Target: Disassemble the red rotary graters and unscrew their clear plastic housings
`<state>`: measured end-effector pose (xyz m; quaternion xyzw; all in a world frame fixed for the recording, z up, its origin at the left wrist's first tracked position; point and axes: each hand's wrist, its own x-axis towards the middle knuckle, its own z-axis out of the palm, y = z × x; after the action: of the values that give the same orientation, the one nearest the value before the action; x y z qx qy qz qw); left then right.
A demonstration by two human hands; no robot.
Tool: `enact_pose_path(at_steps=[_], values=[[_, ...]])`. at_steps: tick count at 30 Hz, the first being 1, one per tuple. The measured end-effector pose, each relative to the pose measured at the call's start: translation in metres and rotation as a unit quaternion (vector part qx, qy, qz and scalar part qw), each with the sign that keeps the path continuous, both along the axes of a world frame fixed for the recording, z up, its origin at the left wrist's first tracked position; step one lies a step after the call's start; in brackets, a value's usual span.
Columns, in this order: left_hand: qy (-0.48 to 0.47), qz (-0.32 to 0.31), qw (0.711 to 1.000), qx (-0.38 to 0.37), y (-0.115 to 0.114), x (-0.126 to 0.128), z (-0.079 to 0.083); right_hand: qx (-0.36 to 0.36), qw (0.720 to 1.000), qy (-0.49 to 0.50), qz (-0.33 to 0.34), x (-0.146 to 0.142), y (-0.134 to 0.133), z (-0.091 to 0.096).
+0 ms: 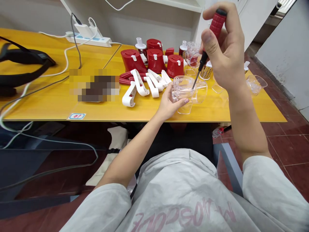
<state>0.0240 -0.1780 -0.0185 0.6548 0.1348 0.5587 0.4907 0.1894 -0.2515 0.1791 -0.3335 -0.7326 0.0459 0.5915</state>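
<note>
My left hand [170, 101] grips a clear plastic housing [200, 91] at its left side, close to the table's front edge, thumb lying along the near rim. Above it, my right hand [225, 48] is closed round the red and black handle of a screwdriver [217, 24]. The screwdriver slants down to the left, and its tip meets the housing near the rim. Whether a screw sits under the tip is too small to tell. White curved handles [140, 83] and dark red handle parts [125, 78] lie to the left of my left hand.
Red plastic cups [155, 61] stand behind the housing. Metal grater drums [206, 71] and more clear parts [256, 84] are at the right. A power strip [103, 41], trailing cables and a black headset-like strap [26, 61] occupy the left. A blurred dark object [98, 88] lies mid-left.
</note>
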Motion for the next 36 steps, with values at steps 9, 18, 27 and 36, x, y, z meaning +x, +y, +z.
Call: enact_pose_path(at_steps=[9,18,27,36], values=[[-0.006,-0.003,1.0,0.005,0.001,0.0,0.0,0.015,0.998,-0.045,-0.031,0.007,-0.006,0.018],[-0.003,-0.023,1.0,0.003,0.003,-0.001,-0.003,-0.039,0.993,-0.095,0.06,0.016,-0.001,0.031],[0.01,-0.063,0.998,-0.011,0.003,-0.004,0.003,-0.123,0.969,-0.091,0.194,0.027,0.004,0.036],[0.011,-0.036,0.999,0.008,0.002,0.0,-0.001,0.007,0.977,-0.212,-0.011,0.045,0.009,0.051]])
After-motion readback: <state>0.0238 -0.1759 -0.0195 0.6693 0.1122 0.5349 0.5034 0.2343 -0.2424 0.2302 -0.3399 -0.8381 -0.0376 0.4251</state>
